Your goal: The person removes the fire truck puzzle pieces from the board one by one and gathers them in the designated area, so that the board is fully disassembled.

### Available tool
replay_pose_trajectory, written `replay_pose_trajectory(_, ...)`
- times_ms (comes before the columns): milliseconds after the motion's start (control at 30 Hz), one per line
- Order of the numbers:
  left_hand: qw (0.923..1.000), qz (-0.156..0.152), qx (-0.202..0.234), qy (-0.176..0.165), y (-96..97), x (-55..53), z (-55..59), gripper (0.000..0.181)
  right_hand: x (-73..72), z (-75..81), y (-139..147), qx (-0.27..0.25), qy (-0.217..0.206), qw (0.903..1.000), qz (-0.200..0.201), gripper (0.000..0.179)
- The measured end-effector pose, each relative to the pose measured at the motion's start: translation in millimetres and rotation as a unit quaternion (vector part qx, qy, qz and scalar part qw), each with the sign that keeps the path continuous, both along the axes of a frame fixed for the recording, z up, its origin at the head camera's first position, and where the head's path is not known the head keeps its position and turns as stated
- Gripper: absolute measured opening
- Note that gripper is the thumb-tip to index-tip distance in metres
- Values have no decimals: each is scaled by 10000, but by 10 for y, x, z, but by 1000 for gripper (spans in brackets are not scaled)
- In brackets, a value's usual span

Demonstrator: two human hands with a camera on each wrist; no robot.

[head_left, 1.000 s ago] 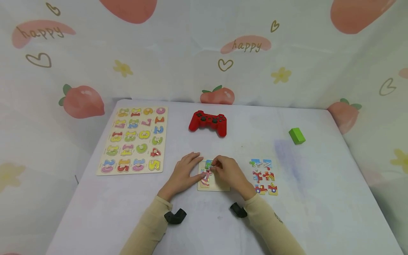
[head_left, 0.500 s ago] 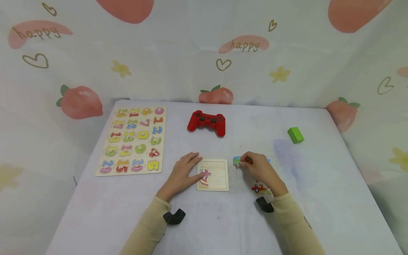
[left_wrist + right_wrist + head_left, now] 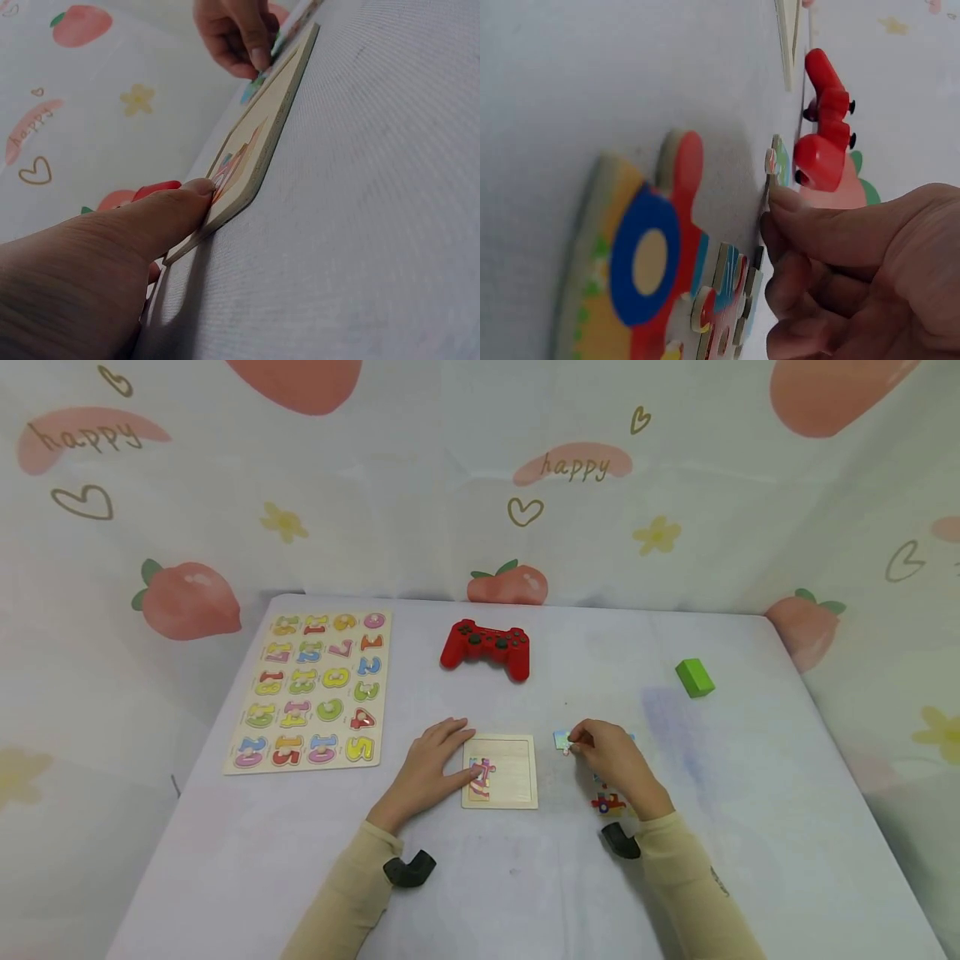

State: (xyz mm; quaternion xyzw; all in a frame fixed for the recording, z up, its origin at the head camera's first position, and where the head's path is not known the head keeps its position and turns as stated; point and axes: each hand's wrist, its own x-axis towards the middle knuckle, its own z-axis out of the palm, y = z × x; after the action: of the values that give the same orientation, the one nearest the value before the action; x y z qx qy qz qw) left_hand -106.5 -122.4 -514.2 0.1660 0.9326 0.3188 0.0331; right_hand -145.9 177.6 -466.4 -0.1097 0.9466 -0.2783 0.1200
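My left hand (image 3: 427,772) lies at the left side of a small square wooden puzzle board (image 3: 516,777). Its thumb presses on a pink puzzle piece (image 3: 482,788) in the lower left of the board, while the other fingers extend along the edge. To the right of the board, my right hand (image 3: 617,760) pinches a blue-green puzzle piece (image 3: 561,740) between thumb and fingertips, close to the table; the right wrist view shows the piece (image 3: 782,161) beyond the thumb tip. Several loose puzzle pieces (image 3: 608,803) lie under the right hand, partly hidden by it.
A number board (image 3: 311,693) with coloured numerals lies on the left. Farther back rests a red game controller (image 3: 487,647). A green block (image 3: 695,678) sits at the back right. White cloth covers the table (image 3: 480,893).
My right hand has moved rightward from the board to beside the loose pieces. The blue-green piece has left the board's upper left; the piece now pinched looks paler and turned. The left hand stays put.
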Motion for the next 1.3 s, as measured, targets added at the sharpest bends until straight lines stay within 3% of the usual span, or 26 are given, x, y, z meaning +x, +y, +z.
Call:
replay_pose_trajectory(333, 10000, 11, 12, -2, 5, -6, -8, 64, 37, 65, -21, 277, 84, 9996, -71, 9)
replay_pose_trajectory(633, 9996, -166, -219, 36, -4, -2, -3, 58, 77, 169, -84, -220, 600, 9978, -190, 8)
replay_pose_trajectory(767, 9987, -352, -372, 67, -3, 2, 6, 53, 152, 128, -275, -380, 575, 9976, 73, 5)
replay_pose_trajectory(1000, 9969, -552, -517, 201, -26, 10, -5, 58, 330, -6, -724, -398, 159, 9964, 733, 11)
replay_pose_trajectory(1300, 9955, -719, -485, 393, -44, 35, -3, 73, 411, -59, -977, -234, 468, 9920, 1145, 24)
